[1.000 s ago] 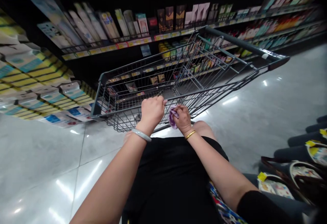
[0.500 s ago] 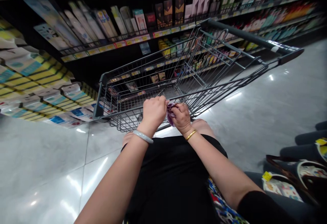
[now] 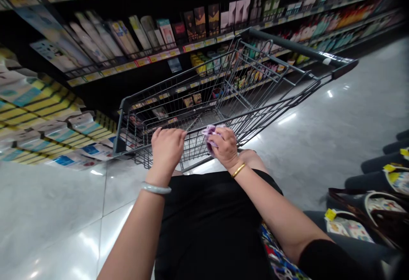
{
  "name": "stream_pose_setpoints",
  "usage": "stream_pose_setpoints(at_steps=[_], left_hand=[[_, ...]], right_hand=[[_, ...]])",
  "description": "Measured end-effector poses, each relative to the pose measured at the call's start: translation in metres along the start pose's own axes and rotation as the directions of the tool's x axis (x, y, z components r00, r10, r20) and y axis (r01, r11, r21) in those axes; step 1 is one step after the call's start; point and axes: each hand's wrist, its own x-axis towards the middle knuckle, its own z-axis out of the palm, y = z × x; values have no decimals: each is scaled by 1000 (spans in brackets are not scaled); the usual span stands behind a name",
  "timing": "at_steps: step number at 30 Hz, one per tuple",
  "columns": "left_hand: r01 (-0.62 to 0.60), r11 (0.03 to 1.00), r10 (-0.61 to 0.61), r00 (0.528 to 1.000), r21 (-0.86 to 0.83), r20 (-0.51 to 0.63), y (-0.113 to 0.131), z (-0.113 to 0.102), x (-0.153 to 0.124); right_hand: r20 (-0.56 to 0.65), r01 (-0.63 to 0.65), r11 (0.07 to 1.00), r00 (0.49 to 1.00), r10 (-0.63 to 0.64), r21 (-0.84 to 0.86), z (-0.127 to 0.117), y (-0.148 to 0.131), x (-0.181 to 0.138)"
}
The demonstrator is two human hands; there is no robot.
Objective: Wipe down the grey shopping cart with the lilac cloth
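In the head view, the right hand (image 3: 226,146) grips a crumpled pale-purple cloth (image 3: 209,134) at the near metal rail (image 3: 195,132) of a dark-grey wire shopping cart (image 3: 194,146). The left hand (image 3: 166,150) curls its fingers over that rail, tips hidden; whether they grip, I cannot tell. The cloth work seems under way; how much is done or left does not show.

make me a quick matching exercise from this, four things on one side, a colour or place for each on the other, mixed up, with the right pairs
Things
1. shopping cart
2. crumpled cloth
3. left wrist's bangle
4. right wrist's bracelet

Places and colours
A. gold
B. held in the right hand
C. in front of the shelves
D. pale grey

Right pairs: 1-C, 2-B, 3-D, 4-A
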Motion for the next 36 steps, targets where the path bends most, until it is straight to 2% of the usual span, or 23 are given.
stream_pose_setpoints(at_steps=[4, 10, 16, 22, 24, 28, 31, 36], left_hand=[[68, 994, -78, 989, 83, 127, -10, 5, -4], [87, 990, -100, 987, 112, 124, -2, 8, -2], [89, 993, -99, 987, 79, 129, 1, 7, -3], [95, 994, -100, 990, 55, 100, 4, 9, -2], [91, 995, -95, 991, 47, 97, 5, 10, -2], [77, 996, -81, 993, 45, 81, 4, 11, -2], [77, 996, -79, 994, 34, 74, 4, 12, -2], [82, 996, -85, 993, 29, 86, 5, 12, -3]], right_hand=[[20, 43, 996, 999, -45, 72, 4, -20, 15], [157, 89, 989, 982, -106, 114, 25, -27, -5], [102, 113, 979, 986, -131, 170, 14, -49, 22], [160, 125, 980, 976, -150, 155, 22, -43, 10], [115, 110, 977, 984, -133, 182, 16, -43, 15], [19, 120, 974, 992, -126, 194, -1, -49, 47], [70, 116, 983, 989, -127, 144, -2, -50, 57], [160, 126, 987, 977, -141, 103, 3, -44, 46]])
